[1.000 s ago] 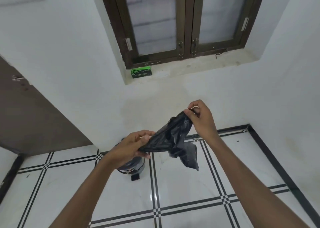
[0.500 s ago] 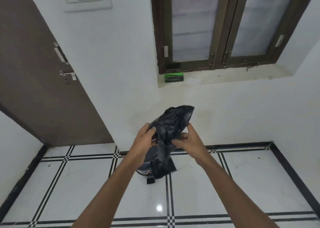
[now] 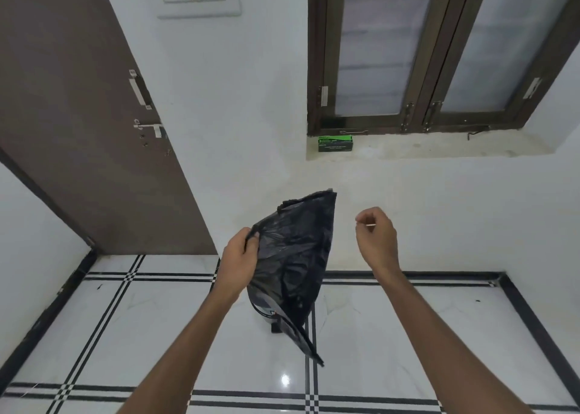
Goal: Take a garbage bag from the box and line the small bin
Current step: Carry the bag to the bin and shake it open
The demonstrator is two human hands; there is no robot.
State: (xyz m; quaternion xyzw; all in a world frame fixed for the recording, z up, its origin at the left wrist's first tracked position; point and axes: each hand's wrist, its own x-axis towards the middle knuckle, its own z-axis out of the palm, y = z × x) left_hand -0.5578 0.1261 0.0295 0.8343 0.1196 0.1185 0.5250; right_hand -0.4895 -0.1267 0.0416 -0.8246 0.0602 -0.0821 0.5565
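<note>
A black garbage bag (image 3: 298,256) hangs in front of me, partly unfolded, pinched at its left edge by my left hand (image 3: 240,258). My right hand (image 3: 375,236) is off the bag, to its right, with fingers curled and nothing in them. The small bin (image 3: 266,311) stands on the floor by the wall and is mostly hidden behind the bag; only a dark lower part and its pedal show. The green bag box (image 3: 335,143) sits on the left end of the window sill.
A brown door (image 3: 78,115) with a latch fills the left side. A dark-framed window (image 3: 439,52) is above the sill. White tiled floor (image 3: 141,335) with black lines spreads below, bounded by white walls.
My right hand has let go of the bag and moved out to the right. The bag has opened out wider and now hangs from my left hand alone. The view shifted left.
</note>
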